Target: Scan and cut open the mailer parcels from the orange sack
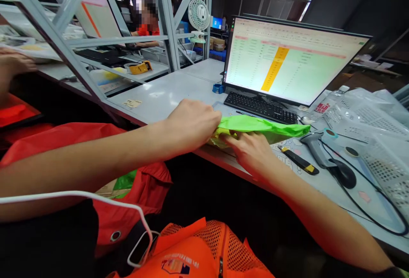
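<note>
I judge the green bag (pixel 268 124) light, limp, slick: left hand (pixel 193 122) pinches its end, right hand's (pixel 254 150) grip I can't tell; best hold, the edge between them.

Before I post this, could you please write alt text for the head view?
A left hand grips a green packet over a desk, the right hand touching its near side. Behind are a keyboard and lit monitor; a utility knife lies right.

Bright green bag (pixel 255 124); apparently yellowish below
</note>
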`<move>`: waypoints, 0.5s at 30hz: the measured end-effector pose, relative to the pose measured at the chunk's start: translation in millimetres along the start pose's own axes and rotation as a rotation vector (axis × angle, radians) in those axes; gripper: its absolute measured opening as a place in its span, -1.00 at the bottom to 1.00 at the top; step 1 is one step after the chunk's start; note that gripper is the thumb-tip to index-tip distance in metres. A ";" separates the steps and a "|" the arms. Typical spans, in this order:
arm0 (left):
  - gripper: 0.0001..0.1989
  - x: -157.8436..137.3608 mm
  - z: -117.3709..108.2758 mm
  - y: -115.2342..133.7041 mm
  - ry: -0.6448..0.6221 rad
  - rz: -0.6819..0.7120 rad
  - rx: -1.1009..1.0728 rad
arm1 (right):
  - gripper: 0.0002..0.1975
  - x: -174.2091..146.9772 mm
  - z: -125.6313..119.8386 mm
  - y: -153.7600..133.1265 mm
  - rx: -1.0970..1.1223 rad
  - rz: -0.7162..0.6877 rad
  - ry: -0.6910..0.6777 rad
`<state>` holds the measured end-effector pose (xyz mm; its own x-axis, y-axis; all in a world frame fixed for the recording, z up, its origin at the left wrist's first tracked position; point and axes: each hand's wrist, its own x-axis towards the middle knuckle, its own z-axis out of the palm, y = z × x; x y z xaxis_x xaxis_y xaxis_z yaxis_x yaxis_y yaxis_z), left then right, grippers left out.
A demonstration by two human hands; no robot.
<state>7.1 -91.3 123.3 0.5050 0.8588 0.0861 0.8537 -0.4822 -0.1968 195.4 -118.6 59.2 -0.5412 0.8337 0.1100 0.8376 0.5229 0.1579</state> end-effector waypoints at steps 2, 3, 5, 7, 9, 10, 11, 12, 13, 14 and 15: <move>-0.76 -4.6 13.1 1.0 0.045 -0.068 0.023 | -0.61 1.1 -3.0 -0.3 0.004 0.009 0.014; -0.72 -4.6 22.0 0.6 0.083 -0.101 0.029 | -0.63 3.4 -2.8 0.5 0.021 0.010 0.034; -0.69 0.1 41.8 -2.8 0.176 -0.153 0.015 | -0.68 11.0 0.0 2.7 0.103 0.000 0.057; -0.68 9.9 60.6 -10.3 0.264 -0.189 -0.012 | -0.72 20.3 3.6 4.0 0.215 -0.012 0.069; -0.67 22.3 73.5 -23.3 0.308 -0.202 -0.021 | -0.75 25.6 5.9 2.8 0.314 -0.011 0.085; -0.68 28.7 77.0 -32.0 0.318 -0.207 -0.017 | -0.76 25.0 6.3 1.1 0.343 -0.009 0.087; -0.68 35.0 78.4 -42.1 0.326 -0.215 -0.011 | -0.78 21.8 6.1 -1.2 0.351 -0.003 0.079; -0.67 40.9 78.2 -53.3 0.334 -0.227 -0.005 | -0.80 16.1 5.7 -4.0 0.340 0.000 0.061; -0.67 46.5 76.9 -65.1 0.342 -0.247 0.000 | -0.82 8.3 5.2 -7.0 0.313 -0.002 0.034; -0.66 52.0 75.2 -77.1 0.347 -0.275 0.002 | -0.83 -0.7 4.8 -10.0 0.276 -0.011 0.004; -0.64 57.5 73.8 -88.6 0.346 -0.303 -0.001 | -0.84 -10.1 5.0 -12.9 0.234 -0.023 -0.020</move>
<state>-48.9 13.5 73.6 0.2458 0.8527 0.4611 0.9693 -0.2189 -0.1119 190.5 -132.9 51.2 -0.5607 0.8232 0.0891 0.8207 0.5668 -0.0717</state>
